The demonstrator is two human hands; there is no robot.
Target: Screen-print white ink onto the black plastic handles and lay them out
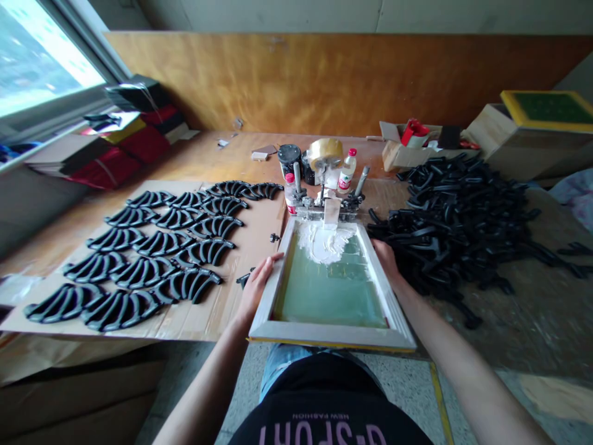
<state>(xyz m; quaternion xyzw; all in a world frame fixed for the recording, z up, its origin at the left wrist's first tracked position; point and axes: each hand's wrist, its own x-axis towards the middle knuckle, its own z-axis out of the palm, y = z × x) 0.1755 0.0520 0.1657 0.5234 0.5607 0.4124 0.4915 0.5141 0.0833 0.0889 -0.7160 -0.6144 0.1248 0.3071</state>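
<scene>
A wooden-framed printing screen (pixel 278 281) with green mesh lies in front of me, hinged at its far end to a metal clamp (pixel 324 207). White ink (pixel 324 242) is pooled at the far end of the mesh. My left hand (pixel 257 284) grips the frame's left rail. My right hand (pixel 386 262) holds the right rail. A small black part (pixel 243 279) lies just left of my left hand.
Rows of black curved plastic pieces (pixel 152 259) lie on cardboard (pixel 231 309) at left. A heap of black pieces (pixel 458 210) is at right. Bottles (pixel 346 171), a tape roll (pixel 325 151) and a black can (pixel 290 157) stand behind the clamp. Boxes (pixel 519 133) sit far right.
</scene>
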